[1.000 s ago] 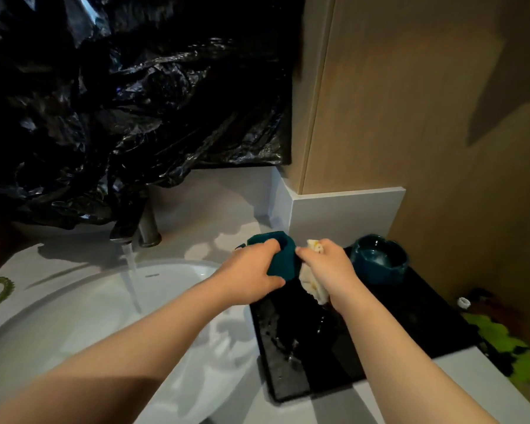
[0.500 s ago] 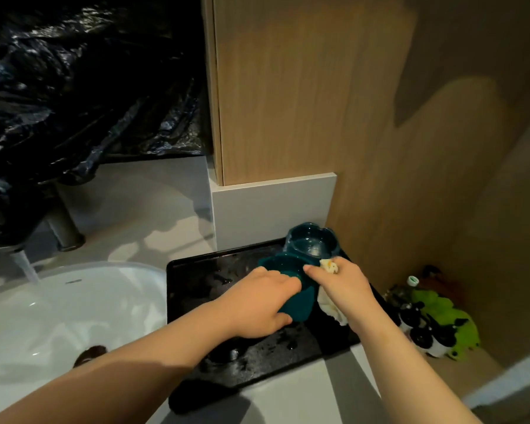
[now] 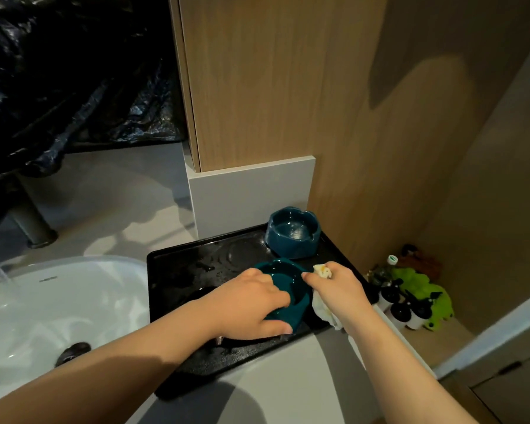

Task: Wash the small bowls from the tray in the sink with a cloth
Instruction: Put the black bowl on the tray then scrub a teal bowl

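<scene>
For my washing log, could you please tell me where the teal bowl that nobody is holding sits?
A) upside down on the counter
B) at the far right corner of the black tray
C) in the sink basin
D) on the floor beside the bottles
B: the free teal bowl stands upright at the far right corner of the black tray, while the left hand grips the other bowl and the right hand holds the cloth.

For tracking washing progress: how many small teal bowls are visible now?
2. One small teal bowl stands at the far right corner of the black tray; the left hand grips the second teal bowl near the tray's front. Others may be hidden.
</scene>
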A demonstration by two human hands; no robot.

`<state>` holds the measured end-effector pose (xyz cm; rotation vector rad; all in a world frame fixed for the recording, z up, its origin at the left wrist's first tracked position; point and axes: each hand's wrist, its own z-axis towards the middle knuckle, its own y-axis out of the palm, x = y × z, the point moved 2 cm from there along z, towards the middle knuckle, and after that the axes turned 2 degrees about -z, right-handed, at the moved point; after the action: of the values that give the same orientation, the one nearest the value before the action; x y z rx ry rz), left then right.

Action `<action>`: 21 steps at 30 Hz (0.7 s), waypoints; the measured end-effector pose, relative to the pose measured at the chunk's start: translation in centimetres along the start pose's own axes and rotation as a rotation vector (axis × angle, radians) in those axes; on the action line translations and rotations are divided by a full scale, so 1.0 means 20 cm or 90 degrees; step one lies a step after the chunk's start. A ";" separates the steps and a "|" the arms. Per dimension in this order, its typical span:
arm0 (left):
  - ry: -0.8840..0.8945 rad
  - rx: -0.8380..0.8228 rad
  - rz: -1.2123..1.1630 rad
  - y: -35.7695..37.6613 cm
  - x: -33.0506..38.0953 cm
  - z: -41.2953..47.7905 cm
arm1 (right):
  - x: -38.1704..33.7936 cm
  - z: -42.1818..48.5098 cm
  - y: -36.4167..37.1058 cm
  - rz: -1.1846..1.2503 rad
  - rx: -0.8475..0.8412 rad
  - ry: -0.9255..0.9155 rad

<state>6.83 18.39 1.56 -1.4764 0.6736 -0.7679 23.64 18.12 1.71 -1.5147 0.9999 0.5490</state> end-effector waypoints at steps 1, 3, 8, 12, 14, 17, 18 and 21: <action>-0.013 0.008 -0.023 -0.03 -0.01 0.01 | -0.01 0.01 -0.01 0.006 -0.001 -0.006; -0.069 0.068 -0.112 -0.10 -0.07 0.04 | -0.04 0.04 -0.04 0.009 0.001 -0.026; -0.442 0.185 -0.286 -0.18 -0.31 0.22 | -0.09 0.20 -0.09 0.000 0.027 -0.020; -0.611 0.146 -0.452 -0.11 -0.45 0.35 | -0.09 0.34 -0.10 -0.011 0.061 0.017; -0.649 0.122 -0.573 -0.06 -0.45 0.40 | -0.09 0.39 -0.09 -0.005 0.058 0.032; -0.673 0.089 -0.765 -0.01 -0.43 0.48 | -0.10 0.47 -0.06 0.029 0.059 0.047; -0.679 0.077 -0.781 0.00 -0.43 0.50 | -0.10 0.49 -0.05 0.039 0.061 0.056; -0.711 0.076 -0.808 0.01 -0.43 0.54 | -0.08 0.52 -0.04 0.060 0.077 0.083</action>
<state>10.17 31.78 0.80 -1.8249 -1.2429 -0.6789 25.43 28.43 1.35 -1.4149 1.1893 0.4509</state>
